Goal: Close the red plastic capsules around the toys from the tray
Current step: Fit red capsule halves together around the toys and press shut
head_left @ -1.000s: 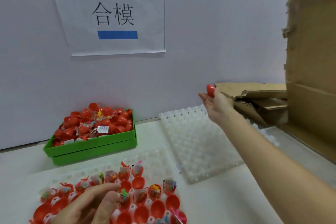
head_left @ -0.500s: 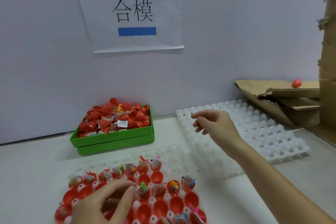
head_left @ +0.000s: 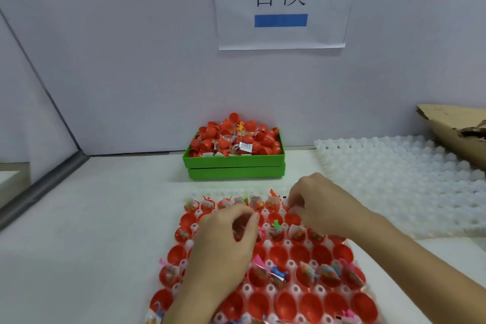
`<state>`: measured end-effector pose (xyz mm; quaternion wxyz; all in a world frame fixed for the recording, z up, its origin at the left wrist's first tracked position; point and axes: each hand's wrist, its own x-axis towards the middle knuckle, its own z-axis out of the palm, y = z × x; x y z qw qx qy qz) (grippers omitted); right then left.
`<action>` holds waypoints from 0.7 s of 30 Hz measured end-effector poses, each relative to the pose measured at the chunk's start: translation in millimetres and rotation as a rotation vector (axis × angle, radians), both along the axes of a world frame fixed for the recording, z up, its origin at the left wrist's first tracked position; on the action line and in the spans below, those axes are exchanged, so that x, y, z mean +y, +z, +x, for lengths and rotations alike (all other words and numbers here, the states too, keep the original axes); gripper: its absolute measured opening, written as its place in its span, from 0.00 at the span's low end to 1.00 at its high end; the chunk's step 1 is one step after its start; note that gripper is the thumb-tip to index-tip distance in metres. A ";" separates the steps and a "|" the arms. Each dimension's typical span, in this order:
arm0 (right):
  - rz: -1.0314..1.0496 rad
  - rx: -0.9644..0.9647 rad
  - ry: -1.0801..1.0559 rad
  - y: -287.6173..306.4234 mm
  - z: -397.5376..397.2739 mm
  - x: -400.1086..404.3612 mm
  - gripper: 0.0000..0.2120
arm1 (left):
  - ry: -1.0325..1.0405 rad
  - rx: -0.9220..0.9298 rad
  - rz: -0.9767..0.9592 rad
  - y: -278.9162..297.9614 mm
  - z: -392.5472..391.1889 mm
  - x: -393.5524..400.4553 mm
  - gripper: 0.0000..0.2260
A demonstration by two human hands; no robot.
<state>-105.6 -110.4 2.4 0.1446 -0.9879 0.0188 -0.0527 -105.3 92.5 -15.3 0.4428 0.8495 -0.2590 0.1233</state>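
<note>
1. The red capsule halves (head_left: 302,255) sit open, mouth up, in the cells of a white tray (head_left: 294,289) directly under both hands. Some hold bagged toys (head_left: 327,272) and some are bare. Judged from this, most of the tray is not yet closed.

2. The left hand (head_left: 226,239) hovers over the middle rows with fingers curled and thumb meeting fingertips, as if pinching something small. What it pinches is hidden, so I cannot tell whether it holds a capsule half or a toy bag.

3. The right hand (head_left: 318,205) reaches just beyond it to the far rows, fingertips bunched down at a cell. Its own fingers hide whether anything is caught between them.

4. Risk: the toy bags stick up past the rims. A corner of wrapper trapped in the seam would likely stop a capsule from snapping shut.

5. Risk: both forearms cross low over the near rows. A dragged wrist could tip loose halves or flick toys out of their cells.

6. Risk: the tray looks light and lies loose on the table (head_left: 92,244). Pressing down off-centre could shift or flex it.

7. Beyond the hands, a green bin (head_left: 234,166) heaped with red halves and toys stands near the wall. An empty white tray (head_left: 407,179) lies to the right, and torn cardboard (head_left: 452,126) overlaps its far corner.
</note>
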 end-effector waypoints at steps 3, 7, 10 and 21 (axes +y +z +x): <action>-0.139 0.047 0.011 2.7 3.3 7.6 0.07 | -0.009 0.005 -0.019 0.3 0.5 1.0 0.09; -0.194 0.016 0.008 8.0 3.0 8.3 0.07 | -0.006 0.040 -0.041 0.4 1.1 2.5 0.08; -0.107 -0.058 0.010 16.5 -2.9 -1.8 0.08 | 0.000 0.043 -0.043 2.0 0.8 2.3 0.11; 0.161 -0.370 0.420 10.3 -54.1 18.1 0.12 | -0.349 0.524 -0.266 -3.3 3.4 3.0 0.21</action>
